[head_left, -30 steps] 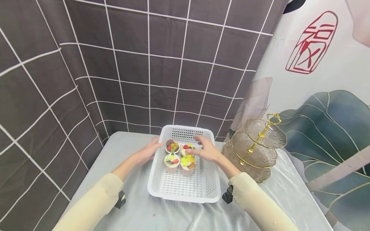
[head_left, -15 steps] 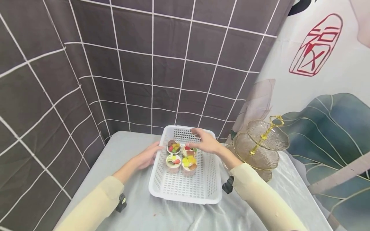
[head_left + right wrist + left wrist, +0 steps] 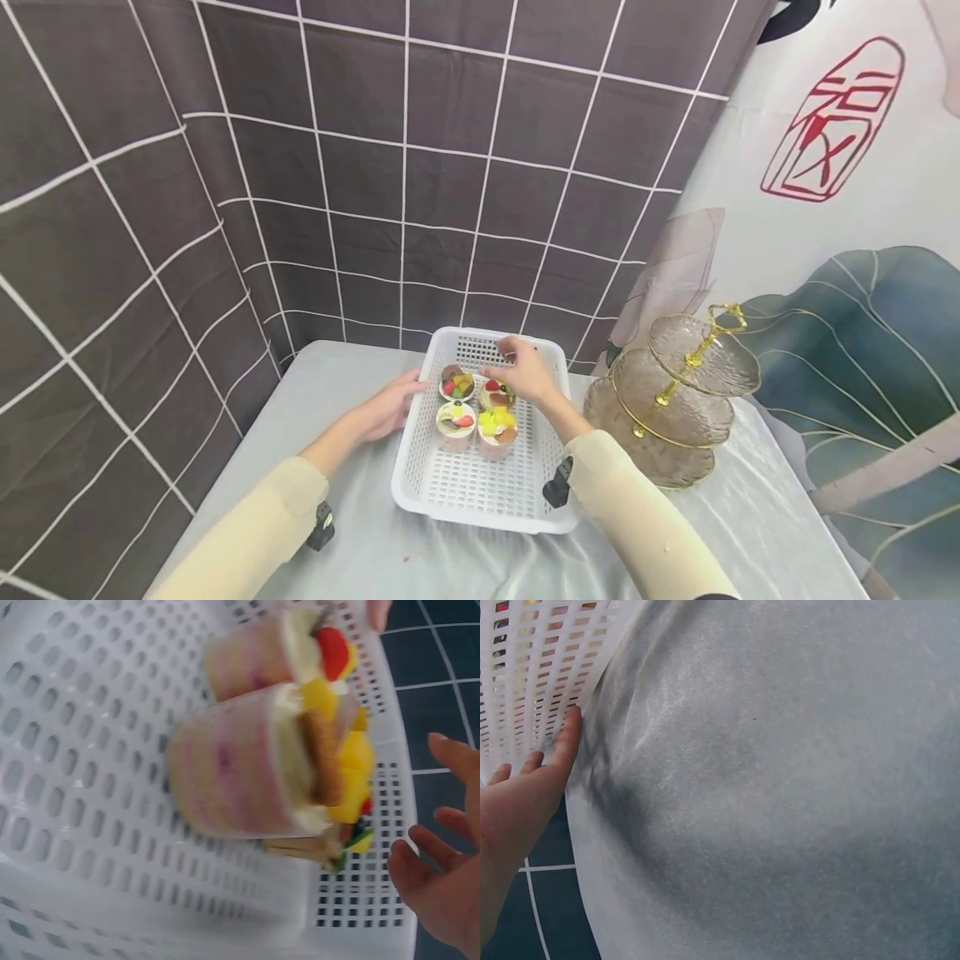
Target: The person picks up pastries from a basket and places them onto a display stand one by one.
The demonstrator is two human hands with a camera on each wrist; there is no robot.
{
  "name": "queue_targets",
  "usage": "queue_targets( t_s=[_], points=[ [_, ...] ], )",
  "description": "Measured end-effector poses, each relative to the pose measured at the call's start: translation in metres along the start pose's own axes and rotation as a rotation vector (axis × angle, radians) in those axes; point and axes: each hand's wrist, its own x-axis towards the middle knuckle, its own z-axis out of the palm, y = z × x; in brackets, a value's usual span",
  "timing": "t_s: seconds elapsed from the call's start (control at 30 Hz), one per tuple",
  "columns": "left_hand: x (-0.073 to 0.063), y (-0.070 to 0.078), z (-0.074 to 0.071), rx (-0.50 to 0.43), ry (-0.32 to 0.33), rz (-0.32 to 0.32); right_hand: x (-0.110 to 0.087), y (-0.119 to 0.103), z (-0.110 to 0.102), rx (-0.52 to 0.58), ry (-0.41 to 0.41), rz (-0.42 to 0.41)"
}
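In the head view a white perforated plastic basket point(image 3: 487, 500) holds several fruit-topped dessert cups. These include a chocolate-topped cup point(image 3: 457, 385) at back left, a cream-topped cup point(image 3: 455, 421) at front left and a yellow-fruit cup point(image 3: 498, 432) at front right. My right hand point(image 3: 529, 372) hovers just over the back right cup point(image 3: 498, 397), which has a red berry on top; its fingers are apart and loosely bent, holding nothing. In the right wrist view that hand point(image 3: 442, 870) stands clear of the cups. My left hand point(image 3: 386, 408) rests with extended fingers against the basket's left side.
A three-tier glass stand point(image 3: 675, 400) with a gold handle stands right of the basket on the grey cloth-covered table point(image 3: 360, 533). Behind rises a dark curtain point(image 3: 442, 183) with white grid lines; a printed white backdrop point(image 3: 840, 233) hangs at right.
My right hand has drawn back from the back right cup toward the basket's rear, uncovering more of its topping. My left hand stays at the basket's side. The head view has shifted slightly.
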Motion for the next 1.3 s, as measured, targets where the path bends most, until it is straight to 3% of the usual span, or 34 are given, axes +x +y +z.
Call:
queue_targets(
  t_s=[0.33, 0.63, 0.87, 1.0, 1.3],
  points=[
    [-0.001, -0.001, 0.004, 0.010, 0.000, 0.009, -0.013, 0.020, 0.014, -0.118, -0.151, 0.125],
    [-0.003, 0.001, 0.005, 0.016, 0.011, 0.011, -0.015, 0.022, 0.016, -0.089, -0.189, 0.187],
    [-0.003, -0.001, 0.003, 0.036, 0.009, 0.013, -0.016, 0.020, 0.015, -0.006, -0.148, 0.244],
    [-0.002, -0.002, 0.004, 0.035, 0.007, 0.016, -0.015, 0.018, 0.009, 0.020, -0.097, 0.218],
    [0.000, -0.003, 0.002, 0.039, 0.010, 0.027, -0.012, -0.001, -0.024, 0.013, -0.046, 0.020]
  ],
)
